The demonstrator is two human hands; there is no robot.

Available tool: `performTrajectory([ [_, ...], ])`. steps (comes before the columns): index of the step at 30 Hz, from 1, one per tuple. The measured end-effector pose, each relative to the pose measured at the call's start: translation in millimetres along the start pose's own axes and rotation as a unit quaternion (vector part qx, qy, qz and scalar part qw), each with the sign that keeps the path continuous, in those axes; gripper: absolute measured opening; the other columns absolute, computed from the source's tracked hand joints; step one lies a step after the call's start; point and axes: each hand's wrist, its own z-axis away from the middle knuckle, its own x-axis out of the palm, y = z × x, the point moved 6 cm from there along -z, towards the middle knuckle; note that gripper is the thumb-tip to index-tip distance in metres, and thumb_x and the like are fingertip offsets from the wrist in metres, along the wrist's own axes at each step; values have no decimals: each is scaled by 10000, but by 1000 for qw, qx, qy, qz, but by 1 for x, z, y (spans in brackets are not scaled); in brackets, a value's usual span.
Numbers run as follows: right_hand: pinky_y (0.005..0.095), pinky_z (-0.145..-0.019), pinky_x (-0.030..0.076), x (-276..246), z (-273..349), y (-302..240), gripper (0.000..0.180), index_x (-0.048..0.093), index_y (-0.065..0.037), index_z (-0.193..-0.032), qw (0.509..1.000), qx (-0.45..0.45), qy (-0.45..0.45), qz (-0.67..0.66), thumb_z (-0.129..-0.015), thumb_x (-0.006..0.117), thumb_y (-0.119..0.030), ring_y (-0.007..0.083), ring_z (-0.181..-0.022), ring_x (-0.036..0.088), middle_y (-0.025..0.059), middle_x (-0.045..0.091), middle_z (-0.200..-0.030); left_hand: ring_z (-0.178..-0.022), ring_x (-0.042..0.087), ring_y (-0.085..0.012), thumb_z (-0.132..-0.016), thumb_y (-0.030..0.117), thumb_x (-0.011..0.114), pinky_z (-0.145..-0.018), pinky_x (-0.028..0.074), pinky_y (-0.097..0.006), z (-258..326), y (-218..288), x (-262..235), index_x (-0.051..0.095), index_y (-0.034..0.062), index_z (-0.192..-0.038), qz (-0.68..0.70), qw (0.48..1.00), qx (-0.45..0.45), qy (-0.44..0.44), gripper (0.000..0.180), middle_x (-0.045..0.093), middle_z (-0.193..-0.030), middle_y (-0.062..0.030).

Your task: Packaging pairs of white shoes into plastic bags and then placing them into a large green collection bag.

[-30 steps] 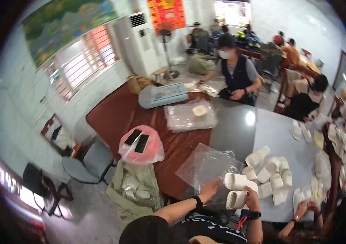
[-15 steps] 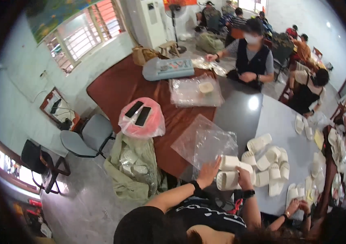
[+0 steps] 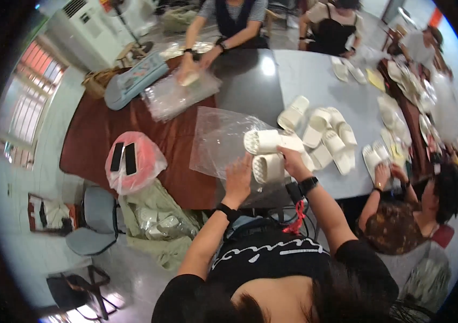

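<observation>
A pair of cream slippers (image 3: 270,168) is held over the table's near edge, one above the other, their holed ends pointing left. My right hand (image 3: 294,164) is closed around their right-hand part. By their left ends is my left hand (image 3: 238,178), its fingers stretched upward next to the lower slipper; whether the fingertips touch the slipper or plastic I cannot tell. Clear plastic bags (image 3: 215,141) lie flat on the table, partly under the slippers and beside my left hand. Several more cream slippers (image 3: 332,141) lie loosely heaped to the right.
Across the table (image 3: 245,81), a person handles a stack of clear bags (image 3: 178,99) near a light-blue case (image 3: 135,81). Two phones lie on a pink plastic-wrapped bundle (image 3: 145,153) at left. A green sack (image 3: 159,207) stands below. A co-worker's hands (image 3: 387,173) hold slippers at right.
The view has turned, shifting the table leftward in the picture. The pair stays in my right hand, my left hand beside it. The person across now reaches onto the stack of bags.
</observation>
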Motion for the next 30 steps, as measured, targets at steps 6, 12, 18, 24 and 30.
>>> performTrajectory([
  [6, 223, -458, 353, 40, 49, -34, 236, 585, -3, -905, 999, -17, 44, 24, -814, 582, -222, 83, -533, 455, 8, 544, -704, -1161, 334, -283, -693, 37, 502, -962, 240, -469, -7, -3, -23, 277, 33, -1322, 65, 993, -51, 84, 668, 270, -1367, -61],
  [12, 275, -620, 442, 34, 43, -22, 225, 587, -6, -908, 990, -20, 79, -114, -841, 538, -215, 164, -704, 545, 61, 582, -779, -1159, 344, -277, -736, 30, 462, -978, 235, -466, -7, 9, -17, 287, 60, -1323, -30, 998, 5, 53, 614, 278, -1364, -38],
  [18, 430, -809, 401, 51, 20, 26, 166, 471, -73, -896, 930, 116, -124, -325, -757, 502, -159, 196, -799, 508, 77, 524, -905, -1125, 371, -289, -716, 6, 478, -937, 291, -441, -9, 16, 0, 314, 42, -1303, 3, 997, 41, 71, 611, 312, -1341, -64],
  [24, 438, -887, 377, 80, 57, 2, 323, 401, -50, -1099, 927, 101, -93, -349, -824, 467, -206, 244, -982, 491, 83, 489, -1042, -1121, 364, -297, -712, 44, 477, -906, 308, -442, 0, 29, 15, 340, 35, -1288, 192, 966, 169, 41, 592, 338, -1318, -66],
  [30, 487, -966, 330, 82, 44, 3, 291, 353, -41, -1150, 895, 23, -119, -429, -928, 298, -222, 266, -1141, 383, 119, 402, -1168, -1151, 348, -325, -702, 24, 557, -938, 302, -396, 24, -13, 11, 272, 23, -1291, 175, 940, 43, 290, 654, 274, -1306, -229],
])
